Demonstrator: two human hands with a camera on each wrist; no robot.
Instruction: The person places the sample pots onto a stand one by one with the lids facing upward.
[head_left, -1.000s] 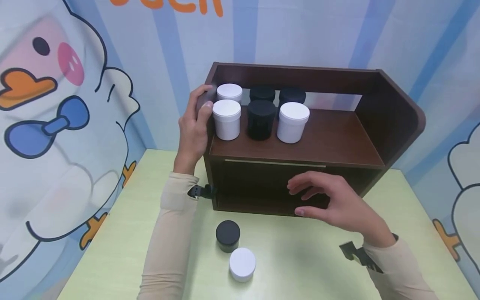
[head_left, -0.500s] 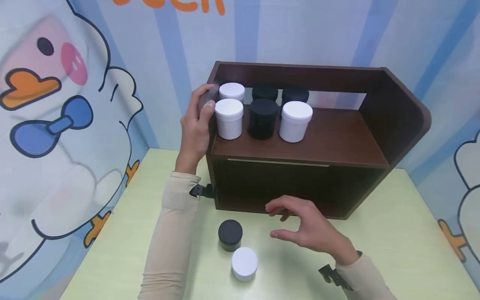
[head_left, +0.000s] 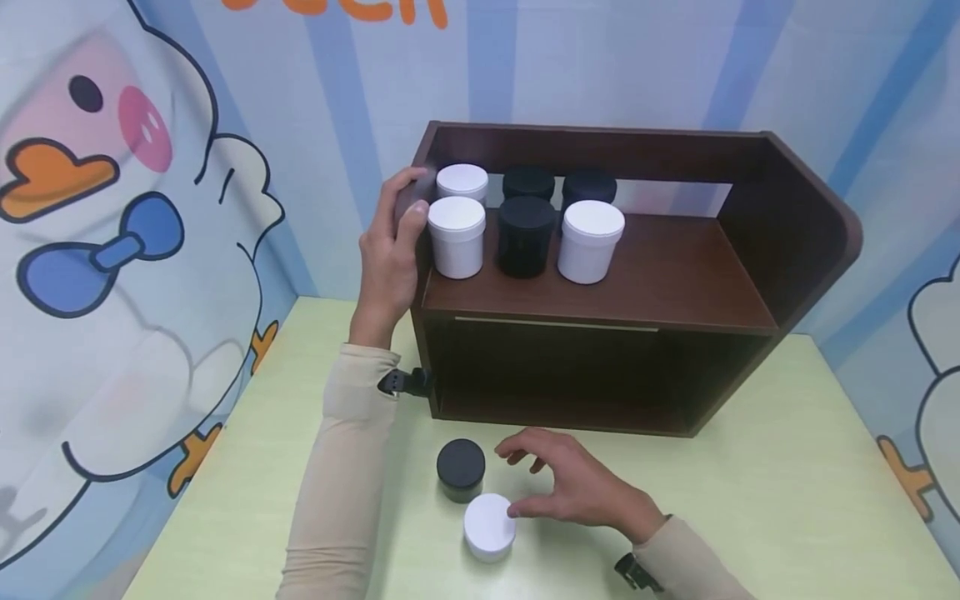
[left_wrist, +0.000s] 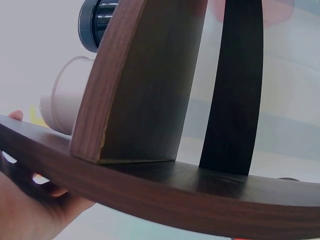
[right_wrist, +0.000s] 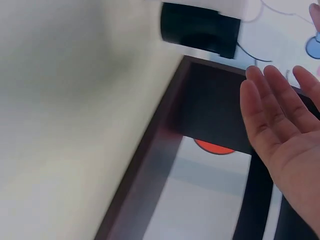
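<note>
My left hand point(head_left: 386, 258) grips the left side panel of a dark brown wooden shelf point(head_left: 697, 283), thumb on the inner side. The left wrist view shows that hand point(left_wrist: 30, 210) around the panel's edge point(left_wrist: 165, 200). Over the table, my right hand point(head_left: 581, 487) has its fingers spread apart and holds nothing. Its thumb tip overlaps the lid of a white jar point(head_left: 487, 533) on the table. Just behind that stands a black jar point(head_left: 460, 467), left of the right fingertips. In the right wrist view, the right palm point(right_wrist: 295, 155) shows with loosely extended fingers.
On the upper board, a white jar point(head_left: 457, 242), a black jar point(head_left: 525, 237) and another white jar point(head_left: 589, 246) form the front row. Behind them are a white jar point(head_left: 462, 179) and two black ones. The shelf stands against a cartoon-printed backdrop point(head_left: 600, 67) on a pale green table point(head_left: 780, 500).
My right hand has moved left and down, from in front of the lower compartment to beside the white jar on the table. The left hand has kept its grip on the shelf.
</note>
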